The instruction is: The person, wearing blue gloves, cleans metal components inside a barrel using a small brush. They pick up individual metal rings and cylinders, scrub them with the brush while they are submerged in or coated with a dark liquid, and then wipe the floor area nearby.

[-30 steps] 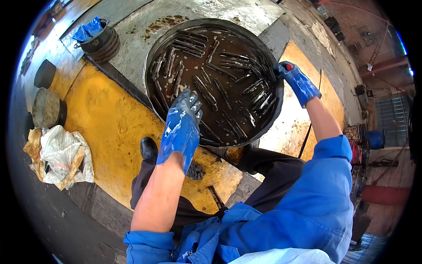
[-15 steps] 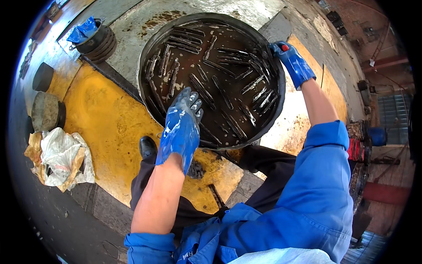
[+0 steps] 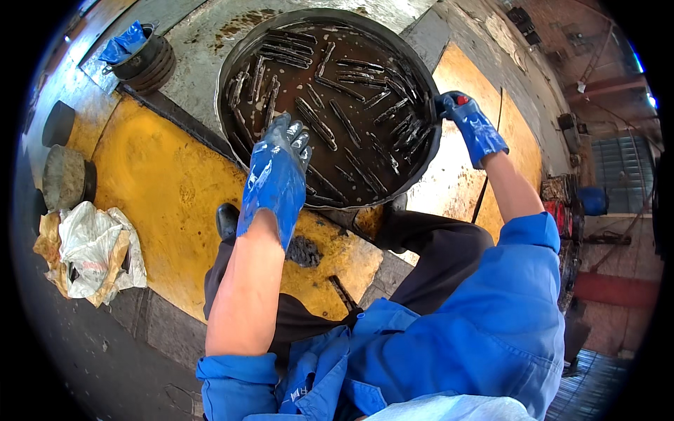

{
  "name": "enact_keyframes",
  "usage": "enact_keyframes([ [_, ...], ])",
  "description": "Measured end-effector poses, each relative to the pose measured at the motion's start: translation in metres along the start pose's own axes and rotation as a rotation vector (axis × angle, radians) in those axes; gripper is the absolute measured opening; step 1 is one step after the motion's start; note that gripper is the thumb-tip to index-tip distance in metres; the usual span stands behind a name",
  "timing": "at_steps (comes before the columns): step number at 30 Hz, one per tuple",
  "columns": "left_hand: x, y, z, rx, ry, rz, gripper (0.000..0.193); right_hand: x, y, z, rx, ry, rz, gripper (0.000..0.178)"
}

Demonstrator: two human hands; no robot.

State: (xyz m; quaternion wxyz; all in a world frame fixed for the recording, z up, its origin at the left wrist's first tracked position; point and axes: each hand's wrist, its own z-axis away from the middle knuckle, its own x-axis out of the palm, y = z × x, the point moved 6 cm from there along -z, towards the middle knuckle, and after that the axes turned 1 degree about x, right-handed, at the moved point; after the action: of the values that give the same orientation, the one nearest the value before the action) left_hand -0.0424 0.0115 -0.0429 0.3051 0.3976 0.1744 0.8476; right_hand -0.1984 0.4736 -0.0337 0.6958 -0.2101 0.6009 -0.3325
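Observation:
A large round black pan (image 3: 235,57) holds murky brown liquid, with several dark, glossy sticks (image 3: 316,123) lying in it at various angles. My left hand (image 3: 275,165), in a wet blue glove with dark fingertips, hovers over the pan's near left rim. Its fingers are stretched and slightly apart, and nothing shows in them. At the right rim, my right hand (image 3: 472,123), in a matching glove, is closed around a red-ended handle (image 3: 461,99). Whatever is joined to that handle blends into the dark rim, so its kind is unclear.
Yellow boards (image 3: 165,203) cover the floor around the pan. A crumpled white bag (image 3: 95,249) lies left, below a round metal tin (image 3: 64,179). A black pot (image 3: 137,56) with blue cloth stands far left. Between my feet lies a dark clump (image 3: 304,251).
My right hand has come nearer along the pan's right rim, still holding the red-ended handle. My left hand stays over the near left side. The whole view has shifted slightly.

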Motion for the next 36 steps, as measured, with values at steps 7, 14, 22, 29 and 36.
enact_keyframes([
  [7,0.000,0.003,0.010,-0.015,0.013,-0.009,0.043,0.014,0.000,0.048,-0.068,0.104,-0.057,0.023],
  [14,0.001,-0.010,-0.002,-0.023,0.000,-0.023,0.044,0.045,-0.010,0.116,0.070,0.235,-0.272,0.024],
  [22,-0.020,-0.025,-0.014,-0.023,0.008,-0.125,0.040,0.055,-0.044,0.157,0.267,0.186,-0.479,0.027],
  [29,-0.021,-0.040,0.001,-0.004,-0.053,-0.257,0.044,0.018,-0.020,0.157,0.303,0.323,-0.389,0.035],
  [36,-0.017,-0.040,-0.005,0.222,-0.295,-0.503,0.049,0.031,-0.003,0.158,0.203,0.363,-0.606,0.028],
])
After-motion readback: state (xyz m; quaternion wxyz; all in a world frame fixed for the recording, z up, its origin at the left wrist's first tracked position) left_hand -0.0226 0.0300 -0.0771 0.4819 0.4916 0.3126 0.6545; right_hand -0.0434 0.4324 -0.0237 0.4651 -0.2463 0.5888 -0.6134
